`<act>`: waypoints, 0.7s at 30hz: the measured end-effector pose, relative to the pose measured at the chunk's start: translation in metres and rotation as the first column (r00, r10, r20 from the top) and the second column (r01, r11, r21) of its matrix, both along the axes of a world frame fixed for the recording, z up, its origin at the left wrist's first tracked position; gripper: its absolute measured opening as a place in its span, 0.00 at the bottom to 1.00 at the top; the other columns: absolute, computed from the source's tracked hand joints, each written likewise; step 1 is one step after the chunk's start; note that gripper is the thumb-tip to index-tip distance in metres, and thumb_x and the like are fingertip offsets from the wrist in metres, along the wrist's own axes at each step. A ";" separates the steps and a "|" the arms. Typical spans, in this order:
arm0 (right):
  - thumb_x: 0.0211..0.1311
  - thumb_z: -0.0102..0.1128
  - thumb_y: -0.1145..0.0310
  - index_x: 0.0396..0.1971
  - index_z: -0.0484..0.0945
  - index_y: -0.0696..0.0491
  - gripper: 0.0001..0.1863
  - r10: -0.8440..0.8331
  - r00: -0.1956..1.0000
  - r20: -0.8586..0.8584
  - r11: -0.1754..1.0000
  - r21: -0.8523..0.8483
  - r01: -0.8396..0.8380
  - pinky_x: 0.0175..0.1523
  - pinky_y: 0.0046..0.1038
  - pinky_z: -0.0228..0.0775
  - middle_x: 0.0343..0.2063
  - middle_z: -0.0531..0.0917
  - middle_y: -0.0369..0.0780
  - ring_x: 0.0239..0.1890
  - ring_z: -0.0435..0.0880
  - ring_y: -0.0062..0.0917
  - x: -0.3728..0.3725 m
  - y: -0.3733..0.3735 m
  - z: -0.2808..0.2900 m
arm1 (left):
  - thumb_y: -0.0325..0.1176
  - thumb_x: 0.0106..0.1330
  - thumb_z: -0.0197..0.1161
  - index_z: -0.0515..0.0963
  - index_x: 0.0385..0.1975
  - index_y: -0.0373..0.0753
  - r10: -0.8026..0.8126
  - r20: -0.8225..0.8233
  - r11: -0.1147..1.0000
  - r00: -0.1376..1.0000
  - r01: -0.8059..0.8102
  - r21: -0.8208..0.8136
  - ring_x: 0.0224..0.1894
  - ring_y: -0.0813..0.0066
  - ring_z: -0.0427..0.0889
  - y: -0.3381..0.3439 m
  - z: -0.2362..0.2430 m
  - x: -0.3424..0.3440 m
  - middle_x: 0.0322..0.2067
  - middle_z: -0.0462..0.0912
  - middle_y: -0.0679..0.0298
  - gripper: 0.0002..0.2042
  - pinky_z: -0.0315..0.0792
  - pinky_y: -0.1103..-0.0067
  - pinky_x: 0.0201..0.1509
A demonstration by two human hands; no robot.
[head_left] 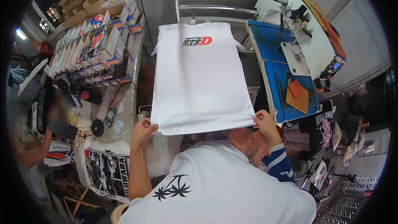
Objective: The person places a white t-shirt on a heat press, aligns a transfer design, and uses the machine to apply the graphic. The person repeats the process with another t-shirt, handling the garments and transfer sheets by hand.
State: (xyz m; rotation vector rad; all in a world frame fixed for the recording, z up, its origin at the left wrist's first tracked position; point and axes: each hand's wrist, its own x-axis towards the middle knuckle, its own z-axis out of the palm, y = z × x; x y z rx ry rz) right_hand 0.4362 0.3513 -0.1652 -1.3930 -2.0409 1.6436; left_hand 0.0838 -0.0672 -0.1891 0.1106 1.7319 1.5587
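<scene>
White T-shirt (199,83) spread flat before the person, left of the blue board (265,46). Left hand (144,130) and right hand (267,125) each pinch a hem corner. Step, judged: squaring the hem. Next move calls for even, level tension. Pinch firmness hard to tell.

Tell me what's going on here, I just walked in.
The camera wearer's left hand and right hand pinch the two near corners of a white T-shirt, which is spread out flat. A red and black print sits near its far edge. To its right is a blue plate with an orange square on it; to the left are open boxes. Another person's arm shows at far left.
</scene>
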 end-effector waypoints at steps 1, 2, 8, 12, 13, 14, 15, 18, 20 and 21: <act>0.68 0.65 0.74 0.45 0.76 0.57 0.10 -0.005 0.999 -0.037 1.000 -0.002 0.005 0.30 0.21 0.77 0.28 0.83 0.37 0.26 0.82 0.19 -0.001 -0.003 0.011 | 0.25 0.66 0.70 0.74 0.47 0.37 0.051 -0.009 0.998 0.999 -0.051 0.035 0.32 0.83 0.81 0.003 0.015 0.006 0.32 0.83 0.67 0.14 0.73 0.84 0.32; 0.68 0.65 0.74 0.48 0.75 0.57 0.12 -0.008 0.997 -0.078 1.000 -0.004 0.008 0.31 0.21 0.78 0.29 0.84 0.37 0.26 0.82 0.19 -0.005 -0.009 0.034 | 0.25 0.65 0.70 0.74 0.48 0.36 0.104 -0.019 0.992 0.994 -0.103 0.070 0.32 0.83 0.81 0.009 0.037 0.017 0.33 0.83 0.66 0.14 0.73 0.84 0.31; 0.66 0.61 0.79 0.58 0.74 0.58 0.20 0.015 0.775 -0.631 0.991 -0.093 -0.094 0.51 0.27 0.80 0.40 0.86 0.40 0.42 0.86 0.24 -0.070 0.033 0.121 | 0.22 0.64 0.68 0.72 0.61 0.30 0.235 -0.140 0.787 0.962 -0.103 0.609 0.53 0.71 0.82 0.036 0.098 -0.044 0.53 0.81 0.58 0.24 0.76 0.75 0.58; 0.65 0.66 0.77 0.47 0.83 0.59 0.11 0.206 0.782 -0.588 0.860 0.490 0.142 0.55 0.25 0.77 0.41 0.87 0.37 0.44 0.85 0.21 -0.155 0.100 0.214 | 0.13 0.60 0.68 0.72 0.62 0.30 0.285 -0.747 0.902 0.600 0.095 0.420 0.58 0.73 0.79 0.102 0.203 -0.098 0.56 0.79 0.58 0.27 0.70 0.76 0.66; 0.65 0.67 0.76 0.45 0.84 0.59 0.09 0.198 0.739 -0.644 0.825 0.517 0.229 0.55 0.23 0.76 0.40 0.87 0.36 0.43 0.84 0.19 -0.167 0.105 0.247 | 0.15 0.60 0.70 0.76 0.58 0.33 0.319 -0.840 0.938 0.438 -0.018 0.347 0.56 0.74 0.79 0.108 0.229 -0.110 0.53 0.81 0.62 0.25 0.71 0.77 0.65; 0.66 0.67 0.74 0.44 0.85 0.59 0.09 0.184 0.733 -0.654 0.760 0.568 0.316 0.55 0.23 0.76 0.40 0.87 0.36 0.43 0.84 0.19 -0.174 0.108 0.277 | 0.16 0.61 0.71 0.81 0.51 0.37 0.396 -0.895 0.913 0.204 0.015 0.407 0.53 0.76 0.80 0.112 0.252 -0.132 0.50 0.83 0.64 0.19 0.73 0.77 0.61; 0.67 0.68 0.73 0.44 0.86 0.59 0.09 0.169 0.726 -0.666 0.687 0.608 0.398 0.54 0.22 0.75 0.39 0.87 0.37 0.42 0.83 0.19 -0.179 0.108 0.304 | 0.20 0.61 0.73 0.84 0.49 0.40 0.442 -0.884 0.897 0.152 -0.060 0.438 0.48 0.78 0.81 0.112 0.275 -0.150 0.45 0.85 0.66 0.16 0.74 0.80 0.55; 0.69 0.68 0.69 0.48 0.86 0.59 0.12 0.408 0.662 -0.629 0.618 0.724 0.307 0.54 0.22 0.74 0.40 0.88 0.37 0.43 0.83 0.18 -0.183 0.104 0.373 | 0.30 0.67 0.71 0.85 0.53 0.41 0.396 -0.918 0.902 0.004 -0.191 0.388 0.40 0.80 0.82 0.116 0.366 -0.160 0.37 0.85 0.64 0.15 0.75 0.81 0.46; 0.70 0.67 0.69 0.50 0.85 0.60 0.14 0.500 0.670 -0.549 0.605 0.775 0.183 0.55 0.22 0.74 0.40 0.89 0.38 0.44 0.84 0.19 -0.176 0.115 0.399 | 0.34 0.66 0.72 0.83 0.54 0.37 0.518 -0.844 0.855 0.141 -0.059 0.515 0.39 0.79 0.82 0.121 0.400 -0.162 0.37 0.86 0.62 0.17 0.75 0.80 0.46; 0.68 0.69 0.70 0.48 0.86 0.60 0.13 0.500 0.640 -0.583 0.593 0.769 0.237 0.56 0.23 0.75 0.40 0.89 0.38 0.43 0.84 0.19 -0.174 0.106 0.416 | 0.32 0.68 0.70 0.82 0.56 0.37 0.504 -0.846 0.859 0.173 0.002 0.512 0.41 0.79 0.82 0.117 0.415 -0.170 0.40 0.86 0.62 0.18 0.75 0.81 0.49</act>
